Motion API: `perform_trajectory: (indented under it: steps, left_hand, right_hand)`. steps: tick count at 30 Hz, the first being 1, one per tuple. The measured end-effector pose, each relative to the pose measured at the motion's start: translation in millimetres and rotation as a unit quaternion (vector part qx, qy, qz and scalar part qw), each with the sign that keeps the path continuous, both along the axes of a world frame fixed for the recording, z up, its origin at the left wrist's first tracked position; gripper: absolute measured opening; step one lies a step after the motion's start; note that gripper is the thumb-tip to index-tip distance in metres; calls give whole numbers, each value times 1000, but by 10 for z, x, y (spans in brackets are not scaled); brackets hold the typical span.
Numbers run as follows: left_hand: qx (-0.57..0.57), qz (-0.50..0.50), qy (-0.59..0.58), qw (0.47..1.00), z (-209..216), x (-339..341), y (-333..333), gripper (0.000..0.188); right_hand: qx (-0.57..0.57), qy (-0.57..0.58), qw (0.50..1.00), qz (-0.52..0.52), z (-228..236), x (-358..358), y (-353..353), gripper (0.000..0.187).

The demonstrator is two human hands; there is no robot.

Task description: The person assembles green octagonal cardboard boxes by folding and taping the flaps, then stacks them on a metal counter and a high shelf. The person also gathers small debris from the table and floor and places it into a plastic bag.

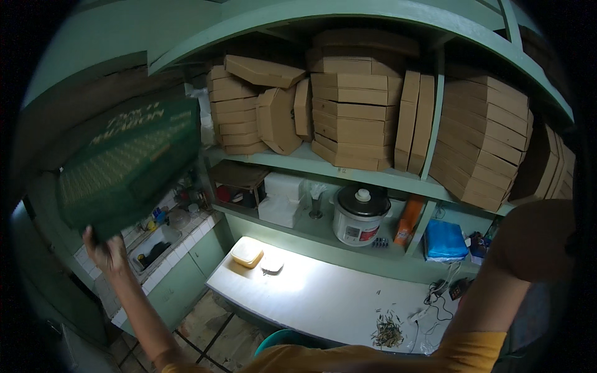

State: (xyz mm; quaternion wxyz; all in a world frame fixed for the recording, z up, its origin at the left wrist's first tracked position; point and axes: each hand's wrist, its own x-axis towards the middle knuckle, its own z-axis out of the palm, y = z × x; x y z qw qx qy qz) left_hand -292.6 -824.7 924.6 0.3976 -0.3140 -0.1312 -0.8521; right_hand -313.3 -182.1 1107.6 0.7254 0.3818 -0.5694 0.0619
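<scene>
A large dark green bag [134, 158] with light printing is raised at the upper left, tilted, in front of the wall and sink corner. My left hand [107, 252] grips its lower edge, arm stretched out. Part of that hand's fingers is hidden by the bag. On the right, my bent right arm [482, 298] is lifted, its elbow near the right rim. My right hand itself lies outside the picture.
Brown cardboard boxes [354, 118] fill the upper shelf [289, 158]. Below stand a rice cooker [359, 214] and a blue package [445, 240]. A yellow-lidded tub [247, 252], cords [438, 301] and a pile of small slivers [388, 331] lie on the white table [329, 298]. A sink [155, 248] is left.
</scene>
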Motion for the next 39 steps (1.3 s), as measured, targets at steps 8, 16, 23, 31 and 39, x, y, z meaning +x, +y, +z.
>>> perform_trajectory:
  steps: [8, 16, 23, 31, 39]
  left_hand:
    - [-84, 26, 28, 996, 1258, -233, -228, 38]
    - [-121, 71, 20, 990, 2589, -377, -316, 33]
    - [-142, 294, -2, 945, 3308, -721, 73, 36]
    - [-37, 126, 66, 989, 3839, -1260, 494, 33]
    - [-147, -12, 109, 983, 4017, -1644, 999, 28]
  right_hand:
    - [15, -79, 995, -60, 377, -309, 161, 37]
    - [15, -35, 997, -66, 1012, -1030, 155, 49]
    - [-51, 36, 917, -393, 1251, -1826, 281, 77]
    - [-131, -86, 905, -395, 1281, -1344, -424, 110]
    - [10, 175, 984, 9, 1969, -1016, -2694, 88]
